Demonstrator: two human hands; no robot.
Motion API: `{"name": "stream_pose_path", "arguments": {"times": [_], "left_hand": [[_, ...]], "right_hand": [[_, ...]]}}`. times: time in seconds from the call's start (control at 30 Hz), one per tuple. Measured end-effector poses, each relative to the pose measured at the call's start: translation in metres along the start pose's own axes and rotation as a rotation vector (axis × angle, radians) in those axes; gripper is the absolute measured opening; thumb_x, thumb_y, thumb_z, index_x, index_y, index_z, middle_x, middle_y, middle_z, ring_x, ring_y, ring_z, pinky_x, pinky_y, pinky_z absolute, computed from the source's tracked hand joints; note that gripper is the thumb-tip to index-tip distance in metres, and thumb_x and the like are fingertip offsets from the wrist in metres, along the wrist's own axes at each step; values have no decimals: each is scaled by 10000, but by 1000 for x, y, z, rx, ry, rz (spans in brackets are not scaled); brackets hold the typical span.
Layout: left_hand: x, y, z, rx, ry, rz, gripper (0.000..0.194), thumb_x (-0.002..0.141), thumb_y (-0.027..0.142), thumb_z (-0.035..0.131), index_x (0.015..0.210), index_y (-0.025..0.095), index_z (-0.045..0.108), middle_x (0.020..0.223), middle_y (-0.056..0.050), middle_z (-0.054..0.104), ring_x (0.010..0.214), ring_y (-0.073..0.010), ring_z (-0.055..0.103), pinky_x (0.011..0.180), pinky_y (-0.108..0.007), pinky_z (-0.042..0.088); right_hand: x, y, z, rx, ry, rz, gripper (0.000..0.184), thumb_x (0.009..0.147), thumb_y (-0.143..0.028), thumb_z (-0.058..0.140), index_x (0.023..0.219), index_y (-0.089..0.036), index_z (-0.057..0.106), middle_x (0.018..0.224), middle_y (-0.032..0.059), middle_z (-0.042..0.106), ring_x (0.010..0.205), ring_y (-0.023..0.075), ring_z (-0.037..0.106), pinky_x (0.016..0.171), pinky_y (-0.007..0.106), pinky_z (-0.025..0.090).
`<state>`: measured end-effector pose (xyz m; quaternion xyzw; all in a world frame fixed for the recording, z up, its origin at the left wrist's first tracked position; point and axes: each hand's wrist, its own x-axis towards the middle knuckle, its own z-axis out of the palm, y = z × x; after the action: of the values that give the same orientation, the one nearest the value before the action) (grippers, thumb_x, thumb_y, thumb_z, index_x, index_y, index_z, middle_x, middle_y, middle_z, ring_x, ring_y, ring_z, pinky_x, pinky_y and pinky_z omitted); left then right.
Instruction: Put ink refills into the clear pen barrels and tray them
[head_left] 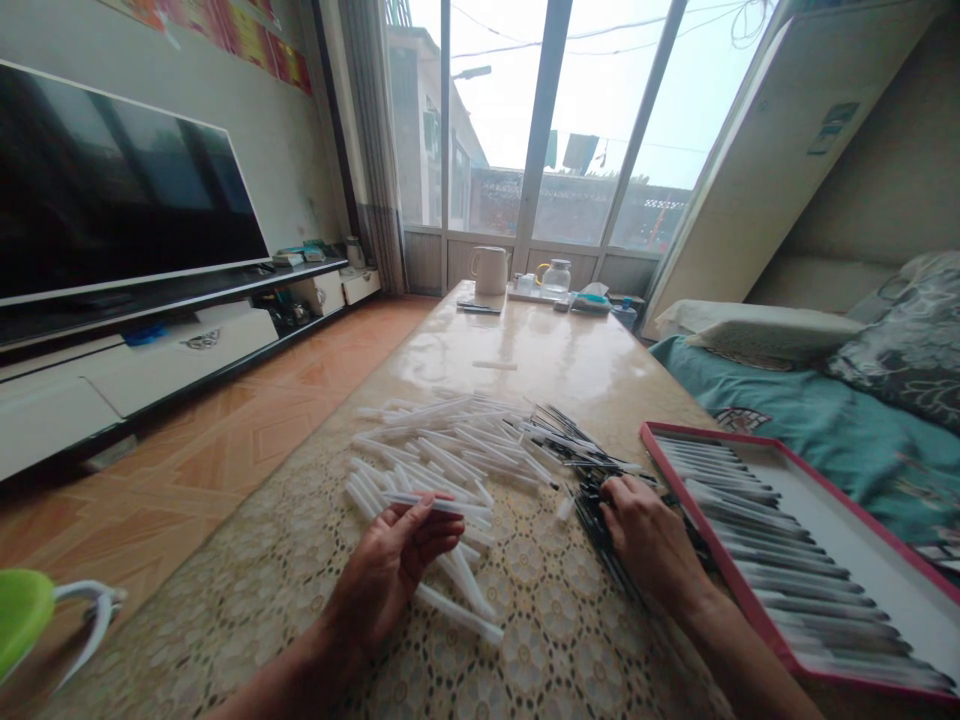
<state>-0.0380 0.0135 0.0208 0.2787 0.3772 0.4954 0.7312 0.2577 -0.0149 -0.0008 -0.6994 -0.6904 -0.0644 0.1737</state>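
Observation:
My left hand (390, 570) holds one translucent plastic tube (431, 504) across its fingers, above a loose heap of similar tubes (427, 450) on the table. My right hand (645, 535) is curled over a pile of thin black pen-like rods (592, 510), to the right of the heap, and its fingers hide part of them. Further right, a white tray with a red rim (697, 450) holds several rows of long grey-and-white pens, laid side by side, close to my right wrist.
The long table (525, 340) has a lace-patterned cloth. At its far end stand a white mug (490, 270) and a glass jug (556, 277). A bed with a teal sheet (840, 450) lies right, a floor and TV cabinet left, a green object (22, 620) lower left.

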Motion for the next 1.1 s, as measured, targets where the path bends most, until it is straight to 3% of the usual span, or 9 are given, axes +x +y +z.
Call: {"name": "stream_pose_path", "arguments": {"times": [0.1,0.17,0.3,0.37,0.53,0.73,1.1], "left_hand": [[-1,0,-1,17,5,0,93,808,159,613,814,117,695,727,-80,745,685,-155,696,648,-221,550],[-1,0,-1,29,-5,2,95,811,164,612,818,117,694,732,-79,745,687,-155,694,654,-224,550],[-3,-1,2,54,-24,22,81,798,175,634,817,124,694,729,-71,744,692,-159,692,662,-234,553],[-4,-1,4,70,-25,27,80,789,184,649,807,121,696,715,-72,742,691,-162,692,661,-237,555],[-5,-4,5,79,-56,34,117,756,221,692,804,114,702,687,-77,743,678,-167,696,640,-228,553],[-3,-7,4,66,-107,33,195,717,286,730,809,116,705,687,-76,749,674,-169,700,637,-228,550],[0,-14,1,156,-153,52,241,726,335,716,844,126,691,725,-80,751,671,-182,702,649,-269,556]], "right_hand": [[1,-6,-4,144,30,70,136,859,-244,437,799,-195,549,801,68,616,737,217,602,629,307,432],[3,-15,-7,421,22,148,163,874,-313,442,827,-189,537,779,57,628,681,198,615,600,303,451],[4,-46,-15,1131,-143,255,240,845,-411,520,830,-173,496,843,72,655,627,158,632,529,270,489],[1,-63,-16,1296,-185,258,249,824,-410,563,799,-172,492,789,52,652,583,135,609,508,251,479],[-10,-90,-9,1264,-140,182,208,827,-375,584,852,-170,564,678,-5,598,562,108,549,518,222,444],[-19,-97,-2,1037,-43,54,118,822,-275,600,891,-186,635,819,36,643,756,160,609,688,258,488],[-19,-104,-3,1115,-82,71,134,805,-275,620,875,-168,660,794,56,676,700,161,633,621,242,503]]}}
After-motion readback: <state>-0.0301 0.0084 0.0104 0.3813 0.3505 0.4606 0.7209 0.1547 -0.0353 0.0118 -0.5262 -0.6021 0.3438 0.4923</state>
